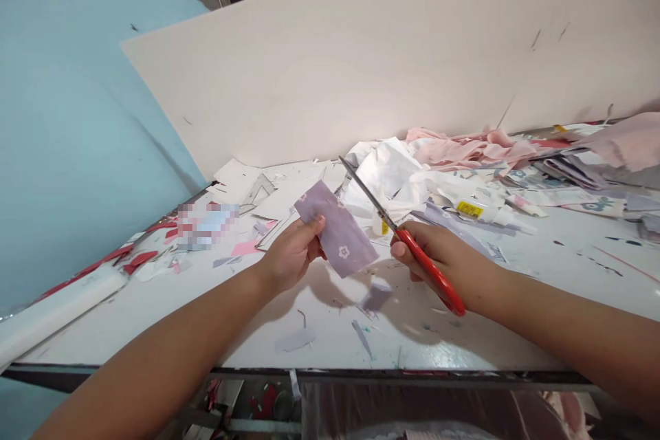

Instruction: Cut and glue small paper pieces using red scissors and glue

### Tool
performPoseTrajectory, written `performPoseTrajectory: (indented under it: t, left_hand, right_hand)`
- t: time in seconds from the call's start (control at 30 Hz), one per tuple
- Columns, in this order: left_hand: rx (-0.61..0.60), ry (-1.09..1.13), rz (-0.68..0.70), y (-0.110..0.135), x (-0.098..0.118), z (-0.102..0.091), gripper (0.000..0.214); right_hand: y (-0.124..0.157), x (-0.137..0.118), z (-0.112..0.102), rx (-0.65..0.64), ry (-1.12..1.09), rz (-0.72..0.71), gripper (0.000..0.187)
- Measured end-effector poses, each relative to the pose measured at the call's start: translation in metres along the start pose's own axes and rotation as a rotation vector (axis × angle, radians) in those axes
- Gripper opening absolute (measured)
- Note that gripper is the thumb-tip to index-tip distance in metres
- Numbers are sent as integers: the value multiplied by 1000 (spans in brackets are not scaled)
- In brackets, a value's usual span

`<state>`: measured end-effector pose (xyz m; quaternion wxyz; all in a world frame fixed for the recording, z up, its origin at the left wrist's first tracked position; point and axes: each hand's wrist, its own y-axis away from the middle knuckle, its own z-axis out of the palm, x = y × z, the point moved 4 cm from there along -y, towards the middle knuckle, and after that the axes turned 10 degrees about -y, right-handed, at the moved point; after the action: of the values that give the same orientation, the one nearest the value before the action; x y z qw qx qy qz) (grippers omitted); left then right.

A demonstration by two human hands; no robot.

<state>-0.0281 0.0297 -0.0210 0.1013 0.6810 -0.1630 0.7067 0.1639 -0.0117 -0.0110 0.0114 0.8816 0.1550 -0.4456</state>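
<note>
My left hand [291, 254] pinches a lilac strip of paper [337, 228] printed with small white flowers, holding it tilted above the white table [515, 302]. My right hand [443, 254] grips red-handled scissors [407, 244]; their metal blades point up and to the left, just right of the strip's edge, and look closed or nearly so. Small lilac offcuts [375, 295] lie on the table below the strip.
Pink fabric and paper scraps [464, 148] pile up at the back right. A glue tube with a yellow label [477, 210] lies behind the scissors. Red and white scraps [155, 247] and a white roll [56, 306] sit at the left. A pale board [392, 55] stands behind.
</note>
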Motion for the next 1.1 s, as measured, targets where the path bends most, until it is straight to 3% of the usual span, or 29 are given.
performPoseTrajectory:
  t: [0.27, 0.43, 0.63, 0.73, 0.93, 1.1]
  left_hand:
    - [135, 10, -14, -4, -5, -9, 25]
    - [130, -15, -33, -2, -3, -7, 28]
    - [-63, -186, -47, 3, -3, 9, 25]
    - [-143, -304, -25, 5, -2, 16, 30]
    - [-271, -403, -48, 10, 1, 24, 32]
    - [-103, -484, -49, 6, 1, 13, 27]
  right_hand:
    - [6, -4, -1, -9, -57, -40, 35]
    - [10, -5, -3, 49, -43, -69, 42]
    - [0, 8, 16, -48, -634, 62, 25]
    - [-4, 11, 23, -53, -768, 100, 27]
    - [-5, 7, 23, -17, -777, 164, 24]
    - [0, 0, 17, -21, -613, 114, 33]
